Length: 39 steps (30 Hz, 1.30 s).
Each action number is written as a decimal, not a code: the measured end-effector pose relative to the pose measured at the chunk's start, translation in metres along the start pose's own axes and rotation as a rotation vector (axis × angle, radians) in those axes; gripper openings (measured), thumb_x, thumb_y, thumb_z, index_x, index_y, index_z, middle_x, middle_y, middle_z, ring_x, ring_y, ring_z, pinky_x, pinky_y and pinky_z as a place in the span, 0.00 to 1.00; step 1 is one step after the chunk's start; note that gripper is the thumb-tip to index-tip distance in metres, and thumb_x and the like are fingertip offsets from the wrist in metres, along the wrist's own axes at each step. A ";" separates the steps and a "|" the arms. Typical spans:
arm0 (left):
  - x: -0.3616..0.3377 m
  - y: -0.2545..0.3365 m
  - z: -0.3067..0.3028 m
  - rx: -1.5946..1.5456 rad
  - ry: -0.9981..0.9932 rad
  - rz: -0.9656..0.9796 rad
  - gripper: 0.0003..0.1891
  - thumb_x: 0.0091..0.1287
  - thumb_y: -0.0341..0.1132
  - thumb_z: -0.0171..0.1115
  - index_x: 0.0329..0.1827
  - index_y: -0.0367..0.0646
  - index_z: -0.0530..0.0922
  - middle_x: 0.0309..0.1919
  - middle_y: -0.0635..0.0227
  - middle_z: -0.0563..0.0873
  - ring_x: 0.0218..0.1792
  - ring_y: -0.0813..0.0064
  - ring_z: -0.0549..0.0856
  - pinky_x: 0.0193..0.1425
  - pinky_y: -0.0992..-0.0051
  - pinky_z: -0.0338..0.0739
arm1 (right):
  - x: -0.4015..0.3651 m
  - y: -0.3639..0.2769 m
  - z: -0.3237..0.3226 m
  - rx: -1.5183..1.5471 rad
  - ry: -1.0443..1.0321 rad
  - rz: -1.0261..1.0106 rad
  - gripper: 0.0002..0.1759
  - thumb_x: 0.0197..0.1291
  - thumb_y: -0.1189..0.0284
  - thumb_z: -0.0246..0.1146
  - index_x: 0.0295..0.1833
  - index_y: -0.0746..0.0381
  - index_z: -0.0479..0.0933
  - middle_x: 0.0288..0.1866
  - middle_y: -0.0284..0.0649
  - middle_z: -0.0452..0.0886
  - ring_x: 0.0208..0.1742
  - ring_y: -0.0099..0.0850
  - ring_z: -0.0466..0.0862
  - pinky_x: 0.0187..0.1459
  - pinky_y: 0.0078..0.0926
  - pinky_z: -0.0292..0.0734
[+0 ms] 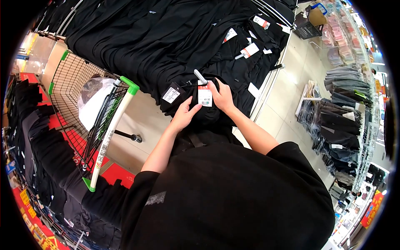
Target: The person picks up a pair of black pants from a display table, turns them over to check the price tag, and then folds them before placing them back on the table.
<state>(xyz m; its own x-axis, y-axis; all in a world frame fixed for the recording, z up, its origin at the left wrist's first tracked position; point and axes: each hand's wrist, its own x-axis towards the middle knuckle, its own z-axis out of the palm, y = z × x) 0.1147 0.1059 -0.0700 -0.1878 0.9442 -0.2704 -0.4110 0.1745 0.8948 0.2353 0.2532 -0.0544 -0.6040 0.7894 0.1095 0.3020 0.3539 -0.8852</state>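
Observation:
Black garments lie spread over a display in front of me. My right hand is closed on the upper part of a black garment, its thumb beside a red and white price tag. My left hand is just left of that tag, thumb and fingers apart, touching or close to the black cloth; nothing shows between them. A black label with white print lies on the cloth up and left of my left hand. A grey plastic security tag sticks up above the price tag.
A shopping cart with a green and white handle stands at the left, holding a white bag. Black clothes line the far left. More tags lie on the display. Racks of folded clothes stand right, across a tiled aisle.

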 end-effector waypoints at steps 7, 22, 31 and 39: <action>0.000 0.000 0.001 -0.019 -0.011 0.009 0.24 0.72 0.32 0.60 0.68 0.33 0.68 0.57 0.64 0.82 0.55 0.80 0.80 0.61 0.78 0.73 | -0.001 0.001 0.001 -0.009 0.023 -0.002 0.19 0.67 0.64 0.59 0.43 0.73 0.77 0.25 0.60 0.77 0.30 0.55 0.82 0.29 0.43 0.71; -0.002 0.006 0.003 -0.003 -0.002 0.009 0.23 0.72 0.32 0.59 0.67 0.33 0.69 0.56 0.64 0.82 0.54 0.80 0.80 0.60 0.78 0.74 | 0.000 -0.005 -0.001 0.007 0.017 -0.017 0.17 0.67 0.64 0.58 0.40 0.71 0.76 0.26 0.58 0.78 0.32 0.55 0.82 0.30 0.43 0.72; -0.002 0.005 0.004 -0.006 0.000 0.011 0.23 0.72 0.32 0.59 0.67 0.33 0.69 0.57 0.65 0.82 0.55 0.80 0.80 0.61 0.77 0.74 | 0.000 -0.006 -0.001 0.009 0.019 -0.017 0.17 0.67 0.64 0.58 0.41 0.71 0.76 0.27 0.59 0.78 0.33 0.55 0.82 0.30 0.42 0.72; -0.003 0.005 0.004 -0.002 0.006 0.005 0.22 0.72 0.32 0.59 0.67 0.34 0.69 0.56 0.65 0.82 0.54 0.80 0.80 0.61 0.78 0.73 | 0.000 -0.009 -0.001 0.010 0.019 -0.013 0.15 0.67 0.65 0.58 0.41 0.70 0.76 0.28 0.58 0.79 0.33 0.55 0.82 0.30 0.42 0.72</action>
<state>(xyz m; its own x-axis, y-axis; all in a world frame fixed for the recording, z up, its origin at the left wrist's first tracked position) 0.1165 0.1056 -0.0633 -0.1953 0.9432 -0.2687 -0.4121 0.1697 0.8952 0.2337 0.2506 -0.0457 -0.5935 0.7943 0.1300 0.2863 0.3594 -0.8882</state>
